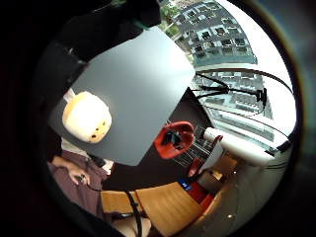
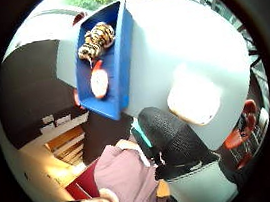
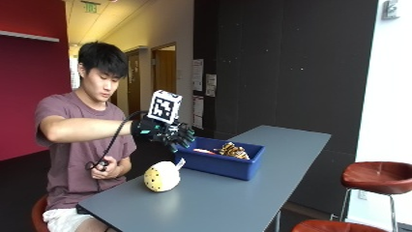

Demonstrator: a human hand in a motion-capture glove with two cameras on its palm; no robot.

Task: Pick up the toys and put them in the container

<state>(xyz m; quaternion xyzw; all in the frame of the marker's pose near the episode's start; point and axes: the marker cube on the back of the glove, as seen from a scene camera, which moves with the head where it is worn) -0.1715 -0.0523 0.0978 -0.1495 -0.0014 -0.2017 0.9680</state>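
Yellow plush toy sits on the surface, just below my grip. Fingers apart, holding nothing. Blue container beside it.

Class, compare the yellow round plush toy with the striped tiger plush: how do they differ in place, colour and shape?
The yellow round plush toy sits on the grey table; the tiger plush lies inside the blue container. The first is plain pale yellow and ball-shaped; the tiger is orange with dark stripes and longer. Both are soft toys, neither held.

Daylight floods the grey table, washing out the yellow toy in one palm view.
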